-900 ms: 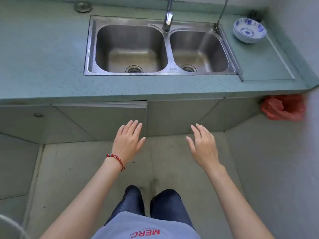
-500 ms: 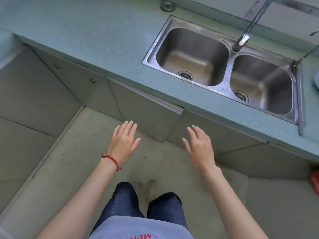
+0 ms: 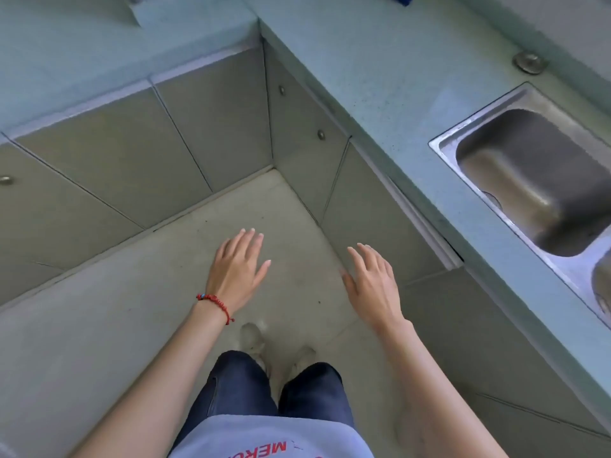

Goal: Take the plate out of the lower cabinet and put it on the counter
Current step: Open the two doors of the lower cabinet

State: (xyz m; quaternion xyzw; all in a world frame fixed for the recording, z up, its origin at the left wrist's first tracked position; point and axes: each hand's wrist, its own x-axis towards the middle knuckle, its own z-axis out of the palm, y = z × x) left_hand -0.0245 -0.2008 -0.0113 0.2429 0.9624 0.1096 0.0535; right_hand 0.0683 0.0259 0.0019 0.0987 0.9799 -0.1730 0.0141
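Plate: not in sight, presumably behind one of the closed lower cabinet doors (image 3: 109,166)
Counter (image 3: 380,81): L-shaped and largely bare beside the sink (image 3: 535,183), leaving room for a plate
Left hand (image 3: 236,269): fingers spread flat, holding nothing, poised over the floor (image 3: 99,325)
Right hand (image 3: 373,285): likewise slack and unladen, near the sink-side doors, apparently free to pull one open

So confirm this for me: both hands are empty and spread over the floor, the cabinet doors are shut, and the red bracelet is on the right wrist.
One detail is wrong: the red bracelet is on the left wrist, not the right. The head view shows it. The rest stands: the left hand and right hand are empty and spread over the floor, and the cabinet doors are shut.
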